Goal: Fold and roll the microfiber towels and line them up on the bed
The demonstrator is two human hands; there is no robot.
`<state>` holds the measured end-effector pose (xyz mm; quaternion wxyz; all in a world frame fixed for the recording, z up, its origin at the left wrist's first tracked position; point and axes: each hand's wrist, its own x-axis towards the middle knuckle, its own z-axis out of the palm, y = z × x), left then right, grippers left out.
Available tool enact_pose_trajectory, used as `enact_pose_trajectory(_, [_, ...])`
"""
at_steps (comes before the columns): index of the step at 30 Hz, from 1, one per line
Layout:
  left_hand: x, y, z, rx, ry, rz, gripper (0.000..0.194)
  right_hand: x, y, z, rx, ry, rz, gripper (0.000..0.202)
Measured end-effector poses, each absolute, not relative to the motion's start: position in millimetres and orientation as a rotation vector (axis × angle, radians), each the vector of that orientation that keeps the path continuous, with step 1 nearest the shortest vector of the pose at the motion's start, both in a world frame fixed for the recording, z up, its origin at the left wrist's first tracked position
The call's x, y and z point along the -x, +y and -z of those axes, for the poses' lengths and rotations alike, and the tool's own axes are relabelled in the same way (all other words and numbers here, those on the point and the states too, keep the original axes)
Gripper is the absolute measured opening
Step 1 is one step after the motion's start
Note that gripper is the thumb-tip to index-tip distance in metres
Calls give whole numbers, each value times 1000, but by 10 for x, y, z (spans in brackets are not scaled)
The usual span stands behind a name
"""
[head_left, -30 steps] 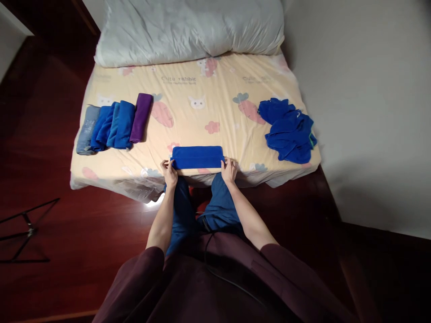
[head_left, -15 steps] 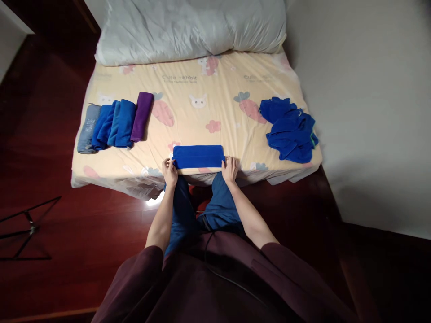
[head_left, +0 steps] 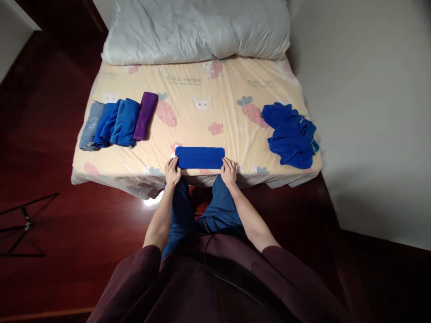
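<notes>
A blue towel lies folded into a narrow flat strip at the near edge of the bed, in front of me. My left hand rests on its left end, fingers stretched along the edge and thumb apart. At the right end, my right hand touches the towel with its fingers extended over the corner. Both hands look open, pressing on the cloth rather than gripping it.
The bed has a yellow rabbit-print sheet. Rolled grey, blue and purple towels lie in a row at left. A crumpled pile of blue cloths sits at right. A pale quilt lies behind; a black stand is on the floor.
My fingers have gone from pinching the towel's end corners to lying on its ends. The near flap now lies flatter. The view has shifted slightly.
</notes>
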<state>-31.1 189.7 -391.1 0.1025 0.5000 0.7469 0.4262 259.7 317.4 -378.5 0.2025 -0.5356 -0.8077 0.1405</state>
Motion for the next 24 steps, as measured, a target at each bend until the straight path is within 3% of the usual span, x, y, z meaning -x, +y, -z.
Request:
enact_pose_trajectory(5, [304,1906,3910,-1505,2245,-1160,74,-2603,3142,3774,1458,-2346,-360,60])
enact_pose_trajectory(10, [322,1920,3914,-1487,2231,-1176,68,-2594,3137,3787,1450,-2388,-380,72])
enact_pose_trajectory(20, [343,1878,3881,-1406,2229,-1242,68,-2627,3197,3810,1470,-2226,-488,55])
enact_pose_trajectory(24, [353,1892,3965,-1272,2293,-1300,55,-2622,3194,3839,1527,-2162,-457,45])
